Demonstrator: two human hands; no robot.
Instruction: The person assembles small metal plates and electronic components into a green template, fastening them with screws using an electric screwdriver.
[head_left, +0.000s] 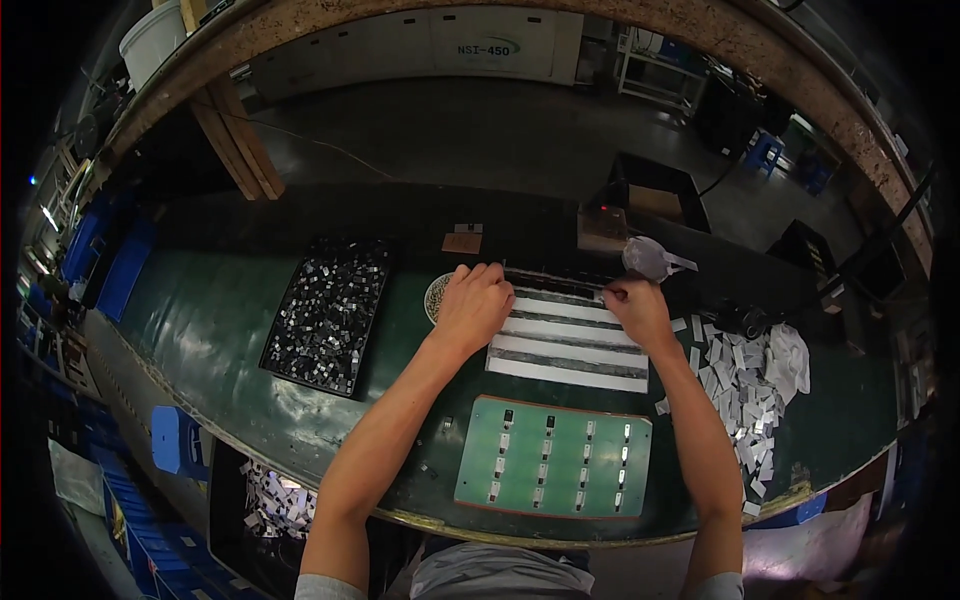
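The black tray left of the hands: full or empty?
Full. The black tray lies flat on the green bench, its floor almost wholly covered by small shiny metal pieces heaped edge to edge.

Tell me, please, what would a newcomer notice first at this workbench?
Probably the two hands, left and right, pressing on the far end of a board of white strips at the middle of the green bench. Next, the black tray full of small shiny parts to the left, and the heap of white slips to the right. A green panel lies nearest the person.
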